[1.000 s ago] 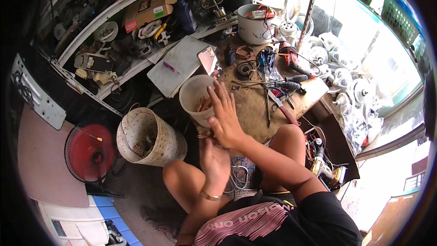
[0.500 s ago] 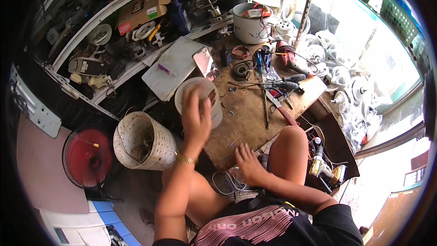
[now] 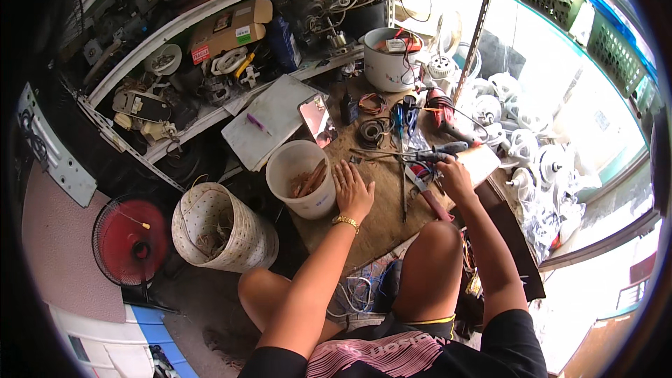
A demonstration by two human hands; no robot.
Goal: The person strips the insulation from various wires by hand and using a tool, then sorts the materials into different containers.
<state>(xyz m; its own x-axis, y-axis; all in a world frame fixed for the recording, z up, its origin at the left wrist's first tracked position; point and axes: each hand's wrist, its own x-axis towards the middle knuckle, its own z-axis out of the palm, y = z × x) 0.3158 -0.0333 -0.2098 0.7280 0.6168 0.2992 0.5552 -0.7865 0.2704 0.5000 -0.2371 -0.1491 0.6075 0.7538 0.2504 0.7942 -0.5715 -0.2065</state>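
My left hand (image 3: 354, 194) rests on the worn wooden tabletop (image 3: 371, 234), fingers stretched out, beside a white plastic bucket (image 3: 277, 176). Strips of copper-brown material (image 3: 308, 180) lie inside that bucket. To the right, my right hand (image 3: 456, 179) has its fingers curled at the handles of long, thin-jawed pliers with dark handles (image 3: 449, 148), which lie among other tools. Its fingertips are partly hidden, and the grip looks closed on a handle. Right by it is a red-handled cutting tool (image 3: 435, 204).
A perforated white bucket (image 3: 262, 234) with scraps stands on the floor at left. Behind the tools are a wire coil (image 3: 376, 131), a red power tool (image 3: 441, 108) and a grey-white pot (image 3: 385, 70). A pale board (image 3: 252, 136) carries a purple pen. White fan motors are piled at right.
My left hand has come down from above the white bucket to the tabletop at its right. My right hand has moved from the table's near edge out to the tools.
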